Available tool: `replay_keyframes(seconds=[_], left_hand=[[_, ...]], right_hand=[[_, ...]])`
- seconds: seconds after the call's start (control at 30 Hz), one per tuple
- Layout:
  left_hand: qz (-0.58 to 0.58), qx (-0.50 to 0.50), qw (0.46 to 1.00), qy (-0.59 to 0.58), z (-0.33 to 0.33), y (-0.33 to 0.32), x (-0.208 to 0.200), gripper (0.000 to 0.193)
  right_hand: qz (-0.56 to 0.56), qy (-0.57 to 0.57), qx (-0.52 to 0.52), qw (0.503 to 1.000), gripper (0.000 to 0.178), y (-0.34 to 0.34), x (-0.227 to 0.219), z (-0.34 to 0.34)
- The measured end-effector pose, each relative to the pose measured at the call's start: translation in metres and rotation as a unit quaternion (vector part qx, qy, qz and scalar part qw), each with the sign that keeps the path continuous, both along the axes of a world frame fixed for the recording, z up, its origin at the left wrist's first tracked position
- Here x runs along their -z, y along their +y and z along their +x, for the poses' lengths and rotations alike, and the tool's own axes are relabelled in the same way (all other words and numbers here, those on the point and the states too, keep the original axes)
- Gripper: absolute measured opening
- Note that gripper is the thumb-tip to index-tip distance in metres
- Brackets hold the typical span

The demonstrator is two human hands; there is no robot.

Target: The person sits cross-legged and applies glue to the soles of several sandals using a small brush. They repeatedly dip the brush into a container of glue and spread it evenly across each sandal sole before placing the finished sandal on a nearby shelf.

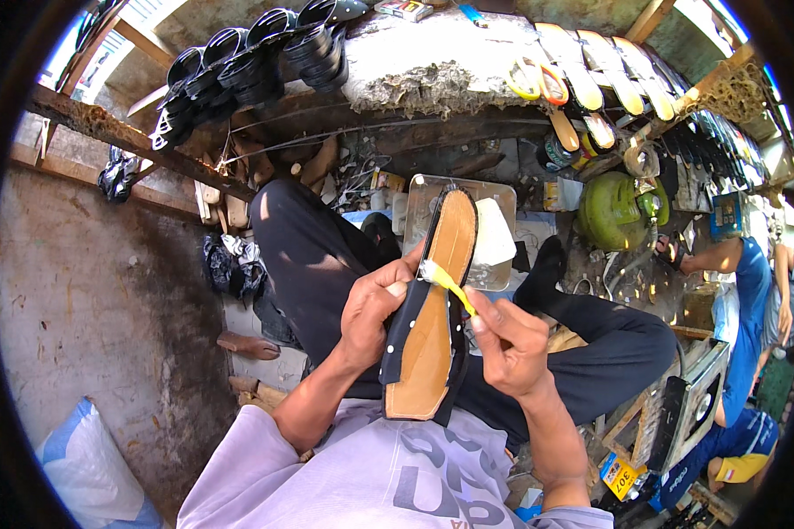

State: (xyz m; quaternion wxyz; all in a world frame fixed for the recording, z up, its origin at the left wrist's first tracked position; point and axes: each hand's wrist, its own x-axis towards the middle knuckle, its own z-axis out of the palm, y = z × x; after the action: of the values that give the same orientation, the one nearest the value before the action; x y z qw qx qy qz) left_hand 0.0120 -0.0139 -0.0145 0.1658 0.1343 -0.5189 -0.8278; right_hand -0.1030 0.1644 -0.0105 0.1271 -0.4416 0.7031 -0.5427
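My left hand (372,309) grips the left edge of a shoe upper on a last, its black material folded over a tan insole (422,353) that faces up. White dots show along the black edge. In my right hand (512,346) is a small yellow-handled brush (454,289), pinched between thumb and fingers. Its whitish tip touches the insole's left edge near the middle, close to my left fingers. The shoe stands lengthwise in front of my chest, its narrower end pointing away from me.
A clear plastic tub (500,198) sits beyond the shoe, between my legs. Black shoe parts (229,53) and pale soles (573,66) line the shelf ahead. A green gas cylinder (610,212) stands at right, near other people's legs (750,291). A white sack (93,467) leans at lower left.
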Motion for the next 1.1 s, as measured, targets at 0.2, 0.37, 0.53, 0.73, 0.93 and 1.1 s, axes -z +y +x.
replay_keyframes(seconds=[0.2,0.37,0.53,0.73,0.93,1.1], left_hand=[[-0.005,-0.084,0.996,-0.013,0.001,0.006,-0.009,0.026],[0.007,-0.085,0.995,-0.058,0.003,0.006,-0.012,0.023],[0.039,-0.081,0.995,-0.053,0.001,0.006,-0.011,0.021],[-0.002,0.013,0.999,0.039,0.010,-0.001,-0.004,0.024],[0.006,0.063,0.998,0.002,0.016,-0.006,0.002,0.030],[0.009,0.074,0.997,0.020,0.016,-0.005,0.003,0.032]], right_hand=[[0.018,0.110,-0.038,0.993,0.055,0.011,-0.005,0.016],[0.008,0.110,-0.031,0.993,0.059,0.014,-0.005,0.013],[-0.022,0.093,-0.041,0.995,0.049,0.010,-0.005,0.017],[0.009,0.028,-0.009,1.000,0.042,0.008,-0.012,0.010],[-0.025,0.139,0.044,0.989,0.039,0.003,-0.017,0.001],[-0.011,0.068,0.046,0.997,0.045,0.004,-0.019,-0.001]])
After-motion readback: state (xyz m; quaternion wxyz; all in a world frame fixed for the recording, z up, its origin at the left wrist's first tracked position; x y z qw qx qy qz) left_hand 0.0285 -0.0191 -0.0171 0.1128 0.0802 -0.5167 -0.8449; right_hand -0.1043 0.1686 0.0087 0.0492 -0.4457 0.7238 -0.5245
